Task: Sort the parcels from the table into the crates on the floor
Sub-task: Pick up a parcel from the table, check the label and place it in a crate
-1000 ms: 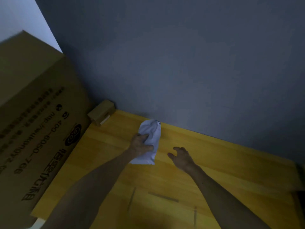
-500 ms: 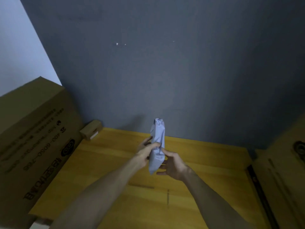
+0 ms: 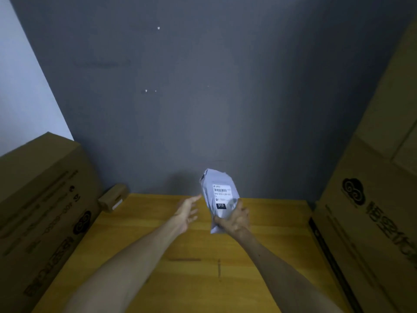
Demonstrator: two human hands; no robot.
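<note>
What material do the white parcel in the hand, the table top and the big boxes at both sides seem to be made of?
White parcel: looks like thin plastic mailer film, slightly glossy; it creases and crumples under the right hand.
Table top: seems wood or wood laminate, yellow, smooth, with faint grain lines.
Big boxes, left and right: matte brown cardboard, with printed logos and folded edges.

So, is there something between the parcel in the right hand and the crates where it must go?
That cannot be judged: no crate shows in this view. The right hand grips the parcel above the table, label facing the camera. Large boxes stand at the left and right.
</note>
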